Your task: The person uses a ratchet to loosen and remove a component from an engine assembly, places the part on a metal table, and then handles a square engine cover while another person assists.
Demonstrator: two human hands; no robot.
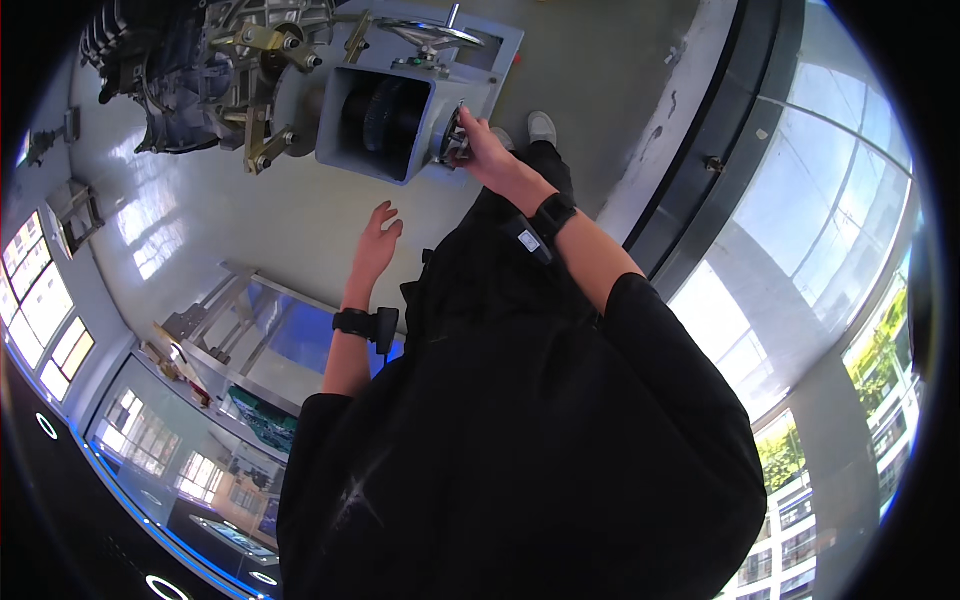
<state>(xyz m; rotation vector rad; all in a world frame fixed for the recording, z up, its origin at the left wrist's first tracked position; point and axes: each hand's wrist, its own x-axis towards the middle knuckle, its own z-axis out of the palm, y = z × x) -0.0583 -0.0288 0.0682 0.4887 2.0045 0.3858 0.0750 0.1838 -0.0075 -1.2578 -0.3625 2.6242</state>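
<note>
Right hand [485,155]: fingers curled on metal fitting [450,142] at right side of grey box housing [333,128]; exact grip partly hidden. Left hand [378,240]: empty, fingers loosely bent, well apart from right, above floor [600,75]. Larger handwheel [430,37] near housing's far end; engine [180,85] to left. Judged good practice: wrist straight, force even, left hand steadying housing, fingertips clear of moving parts.
</note>
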